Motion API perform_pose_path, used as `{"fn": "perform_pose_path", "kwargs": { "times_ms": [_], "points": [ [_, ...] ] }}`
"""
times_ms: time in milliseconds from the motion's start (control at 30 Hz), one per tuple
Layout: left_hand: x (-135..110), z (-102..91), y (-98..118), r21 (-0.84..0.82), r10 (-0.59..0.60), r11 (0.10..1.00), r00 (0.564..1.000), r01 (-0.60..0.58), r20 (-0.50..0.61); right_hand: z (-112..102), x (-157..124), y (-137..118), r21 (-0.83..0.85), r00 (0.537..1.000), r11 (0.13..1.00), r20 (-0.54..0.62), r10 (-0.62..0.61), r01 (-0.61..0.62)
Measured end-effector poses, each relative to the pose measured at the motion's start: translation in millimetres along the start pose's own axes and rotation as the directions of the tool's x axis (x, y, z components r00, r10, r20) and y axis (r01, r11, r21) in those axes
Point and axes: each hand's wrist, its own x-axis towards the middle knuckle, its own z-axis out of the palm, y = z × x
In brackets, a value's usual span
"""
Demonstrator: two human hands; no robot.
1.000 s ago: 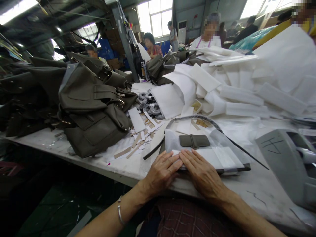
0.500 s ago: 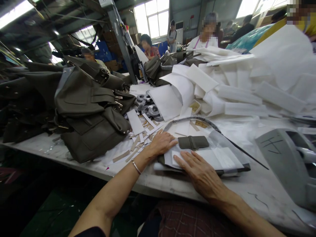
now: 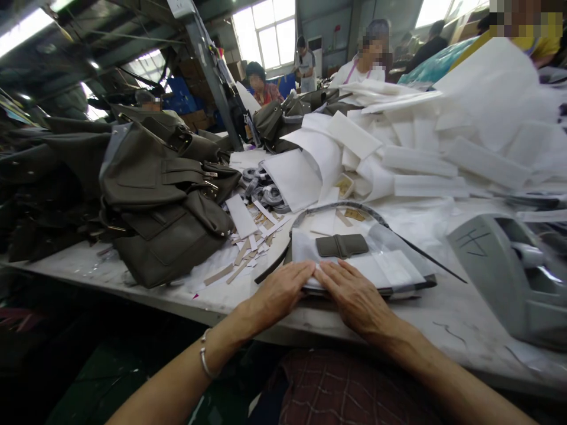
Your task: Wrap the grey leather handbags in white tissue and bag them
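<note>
A flat dark bag panel [image 3: 416, 284] wrapped in white tissue paper [image 3: 385, 265] lies on the table in front of me, with a small olive leather tab [image 3: 342, 245] on top of it. My left hand [image 3: 283, 290] and my right hand [image 3: 354, 295] lie flat side by side on the near left corner of the tissue, fingers stretched out and fingertips nearly touching. A thin dark strap [image 3: 341, 209] arcs over the far side of the panel. Neither hand holds anything.
Olive leather handbags [image 3: 163, 200] are piled at the left. Paper strips [image 3: 248, 242] and tape rolls [image 3: 270, 193] lie mid-table. White foam sheets [image 3: 411, 159] are heaped behind. A grey tape dispenser [image 3: 505, 271] stands at the right. Other people work across the table [image 3: 460, 336].
My left hand, which had reached out to the tissue's far left edge, has come back beside my right hand at the near corner. The right hand has hardly moved.
</note>
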Motion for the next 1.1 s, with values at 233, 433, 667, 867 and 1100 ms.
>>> {"fn": "perform_pose_path", "kwargs": {
  "times_ms": [233,433,667,867,1100],
  "points": [
    [-21,45.1,-1,0.077,0.017,0.997,0.919,0.014,-0.394,9,-4,-4,-0.093,0.998,0.996,-0.058,0.008,-0.013],
    [-17,32.6,0,0.133,0.103,0.989,0.934,-0.061,-0.341,10,-3,-5,-0.071,0.996,0.997,-0.077,0.035,-0.04],
    [-15,47.6,7,0.205,0.106,0.979,0.908,-0.023,-0.405,11,-4,-7,-0.047,0.992,0.998,-0.115,0.044,-0.05],
    [-23,43.2,20,0.404,0.13,0.915,0.939,0.01,-0.318,12,-6,-7,-0.052,0.992,0.998,-0.124,0.021,-0.027],
    [-17,24.1,27,0.612,0.106,0.79,0.993,-0.049,-0.058,9,-4,-3,-0.043,0.995,0.998,-0.1,0.031,-0.036]
  ]
}}
